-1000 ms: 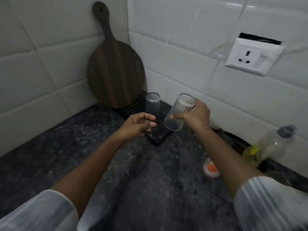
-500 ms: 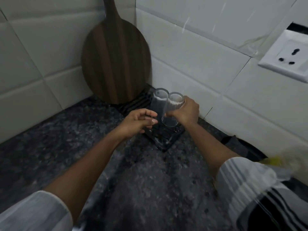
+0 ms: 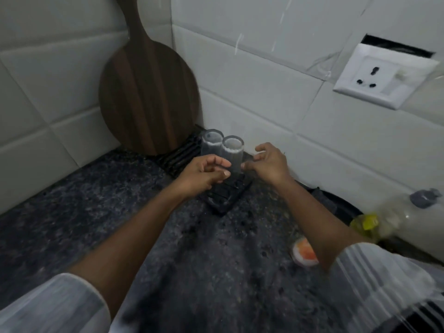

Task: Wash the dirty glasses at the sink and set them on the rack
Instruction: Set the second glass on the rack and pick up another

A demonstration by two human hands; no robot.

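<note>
Two clear glasses stand upside down, side by side, on a black slatted rack (image 3: 223,200) in the counter's corner: the far glass (image 3: 211,144) and the near glass (image 3: 232,152). My left hand (image 3: 204,175) hovers just in front of the near glass, fingers loosely curled, holding nothing. To the right of that glass is my right hand (image 3: 269,164), its fingers spread apart and its thumb tip close to the glass wall. Whether the thumb touches the glass I cannot tell.
A round dark wooden cutting board (image 3: 149,92) leans in the tiled corner behind the rack. A wall socket (image 3: 382,78) is at upper right. A plastic bottle (image 3: 394,217) and an orange-topped lid (image 3: 305,252) lie at right on the dark speckled counter (image 3: 120,212).
My right hand brought the tilted glass down onto the rack beside the first one, mouth down, then let go and opened. My left hand stayed in front of the rack.
</note>
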